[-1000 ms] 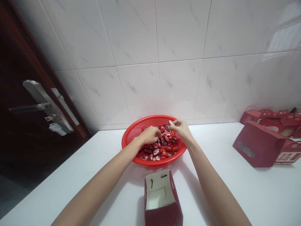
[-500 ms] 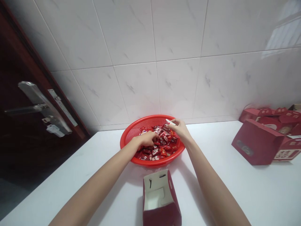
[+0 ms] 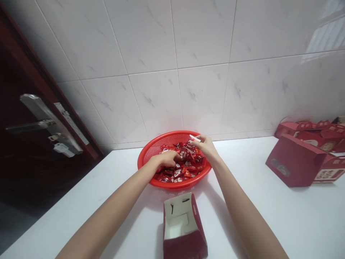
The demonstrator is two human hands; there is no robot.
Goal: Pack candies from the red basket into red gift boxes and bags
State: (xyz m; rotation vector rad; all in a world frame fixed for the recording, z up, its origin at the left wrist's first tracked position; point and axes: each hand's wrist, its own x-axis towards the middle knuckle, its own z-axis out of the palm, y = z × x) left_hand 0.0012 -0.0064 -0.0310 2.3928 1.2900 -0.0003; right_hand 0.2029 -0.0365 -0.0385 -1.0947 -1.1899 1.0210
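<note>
From where I stand, I see a round red basket (image 3: 175,186) near the back edge of the white tabletop (image 3: 242,162), a bit to the right of its back left corner. Lots of small red wrapped candies (image 3: 179,173) lie in it. The person's left hand (image 3: 167,158) is down in the candies with its fingers curled, and I can't tell if they hold one. The right hand (image 3: 206,147) is over the right side of the basket, its fingers pinched on a small flat thing with a white edge (image 3: 194,138). An open dark red box (image 3: 185,246) stands in front of the basket, and more red boxes (image 3: 295,162) stand off to the right, toward the back edge.
</note>
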